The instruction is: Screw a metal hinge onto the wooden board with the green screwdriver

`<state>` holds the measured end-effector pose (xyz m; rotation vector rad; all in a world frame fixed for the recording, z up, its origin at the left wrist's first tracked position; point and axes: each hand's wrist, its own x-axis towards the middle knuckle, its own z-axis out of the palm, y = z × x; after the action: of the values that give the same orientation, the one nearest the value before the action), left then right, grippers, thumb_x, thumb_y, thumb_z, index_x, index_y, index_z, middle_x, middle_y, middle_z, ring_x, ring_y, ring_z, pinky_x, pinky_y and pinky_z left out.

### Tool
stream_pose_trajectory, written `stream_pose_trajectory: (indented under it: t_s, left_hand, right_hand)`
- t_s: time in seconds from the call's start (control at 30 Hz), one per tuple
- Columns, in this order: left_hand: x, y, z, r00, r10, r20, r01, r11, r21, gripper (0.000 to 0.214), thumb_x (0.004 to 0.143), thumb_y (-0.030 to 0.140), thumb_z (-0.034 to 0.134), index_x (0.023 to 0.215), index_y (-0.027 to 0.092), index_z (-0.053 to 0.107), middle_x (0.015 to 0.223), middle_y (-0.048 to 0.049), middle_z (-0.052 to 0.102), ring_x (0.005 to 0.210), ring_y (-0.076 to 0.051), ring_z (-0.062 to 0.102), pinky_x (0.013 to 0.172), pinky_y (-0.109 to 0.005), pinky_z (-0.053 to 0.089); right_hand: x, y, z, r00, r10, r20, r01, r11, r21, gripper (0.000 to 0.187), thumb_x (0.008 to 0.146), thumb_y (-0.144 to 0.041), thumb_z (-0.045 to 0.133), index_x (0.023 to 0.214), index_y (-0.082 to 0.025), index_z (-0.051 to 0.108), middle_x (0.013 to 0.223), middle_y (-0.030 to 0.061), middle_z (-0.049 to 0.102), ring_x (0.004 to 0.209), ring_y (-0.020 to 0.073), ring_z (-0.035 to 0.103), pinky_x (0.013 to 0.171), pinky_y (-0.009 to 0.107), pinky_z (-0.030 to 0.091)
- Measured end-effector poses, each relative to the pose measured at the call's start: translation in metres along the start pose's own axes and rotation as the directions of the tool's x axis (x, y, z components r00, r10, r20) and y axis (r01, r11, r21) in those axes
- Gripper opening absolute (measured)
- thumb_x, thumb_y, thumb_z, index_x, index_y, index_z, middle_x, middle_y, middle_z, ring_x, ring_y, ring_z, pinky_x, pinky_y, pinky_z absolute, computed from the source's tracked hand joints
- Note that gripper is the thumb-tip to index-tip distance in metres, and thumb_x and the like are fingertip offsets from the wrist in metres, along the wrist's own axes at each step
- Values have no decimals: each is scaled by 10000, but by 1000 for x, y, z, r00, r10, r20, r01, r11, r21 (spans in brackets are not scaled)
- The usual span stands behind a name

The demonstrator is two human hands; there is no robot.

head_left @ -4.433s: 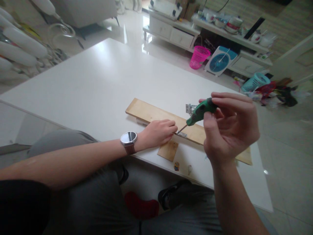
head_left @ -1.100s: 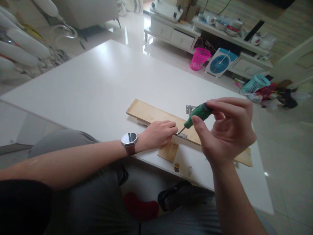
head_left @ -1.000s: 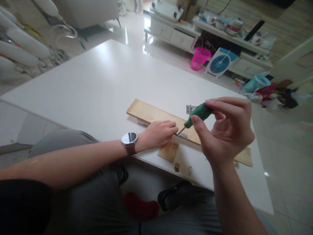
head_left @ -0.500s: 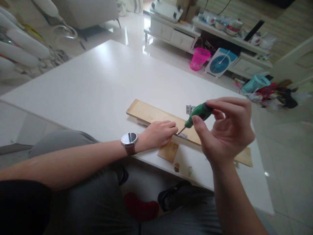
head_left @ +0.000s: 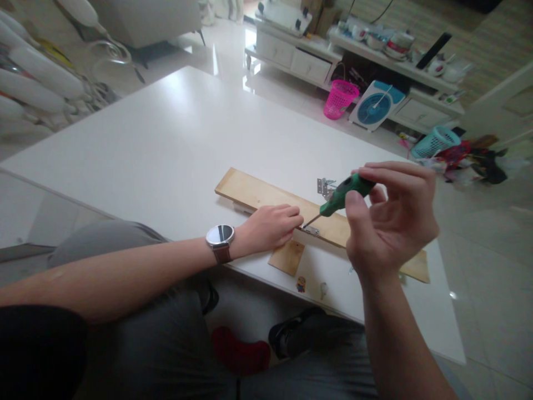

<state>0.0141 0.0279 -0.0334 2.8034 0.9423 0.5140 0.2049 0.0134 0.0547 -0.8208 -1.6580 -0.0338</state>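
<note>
Across the front edge of the long wooden board (head_left: 258,191) lies my left hand (head_left: 277,225), its curled fingers on top and its fingertips beside a small metal hinge (head_left: 311,229). My right hand (head_left: 391,216) holds a green-handled screwdriver (head_left: 345,194) by the handle, fingers at the butt and thumb along the near side. The screwdriver slants down to the left, its tip at the hinge's left end, close to my left fingertips. Any screw under the tip is too small to make out. A small wooden piece (head_left: 287,258) lies just below my left hand.
Loose hinges and screws (head_left: 325,187) lie behind the board. A cartoon figure sticker or charm (head_left: 300,284) and a small pale key-like item (head_left: 323,290) sit near the front edge of the white table (head_left: 166,139). Another board end (head_left: 416,268) shows past my right wrist.
My right hand and the screwdriver handle have shifted slightly right, and the thumb and fingers have changed position on the handle. The tip stays at the hinge. My left hand has not moved.
</note>
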Motion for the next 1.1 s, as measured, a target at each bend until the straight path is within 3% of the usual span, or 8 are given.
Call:
stream_pose_trajectory:
  t_s: [0.1,0.33,0.53,0.77,0.97,1.1]
  left_hand:
    - [0,0,0,1000,-2,12,2,1000,4,111,1029,140,562,1033,188,662,1110,-79,736,986,-222,674,797,-349,516]
    - [0,0,0,1000,-7,13,7,1000,4,105,1035,151,562,1036,189,660,1118,-79,732,982,-219,677,786,-337,515]
    - [1,0,0,1000,-5,9,5,1000,-6,120,1032,143,552,1042,191,662,1098,-74,729,984,-219,675,802,-338,519]
    - [0,0,0,1000,-5,5,5,1000,-2,111,1035,148,554,1017,193,653,1104,-75,727,971,-215,666,782,-336,511]
    - [0,0,1,1000,-10,18,11,1000,-11,107,1032,155,554,1029,193,654,1112,-75,729,979,-217,676,789,-335,518]
    - [0,0,1,1000,-7,13,7,1000,-11,120,1032,145,548,1034,188,659,1103,-78,728,985,-222,677,794,-345,524]
  right_hand:
    - [-1,1,2,1000,4,11,-5,999,39,245,1009,-283,642,1237,-306,731,1189,76,692,1105,283,737,918,546,682]
    - [2,0,-1,997,-31,-72,24,995,-99,208,911,-331,826,1108,-297,769,1016,49,644,996,249,695,815,458,661]
    - [0,-1,1,1000,0,13,0,1000,23,240,1023,-283,609,1206,-300,763,1158,69,721,1091,283,746,877,521,662]
    - [2,-1,-1,998,-15,-64,11,999,-51,226,903,-250,836,1112,-306,774,1028,34,664,995,239,687,800,439,625]
    - [1,-4,-1,1000,-1,7,0,994,105,280,995,-223,653,1231,-290,788,1175,62,740,1098,282,744,898,521,649]
    - [0,-3,-1,1000,7,-13,-7,999,52,221,999,-236,690,1190,-301,782,1141,54,721,1080,268,732,891,510,658]
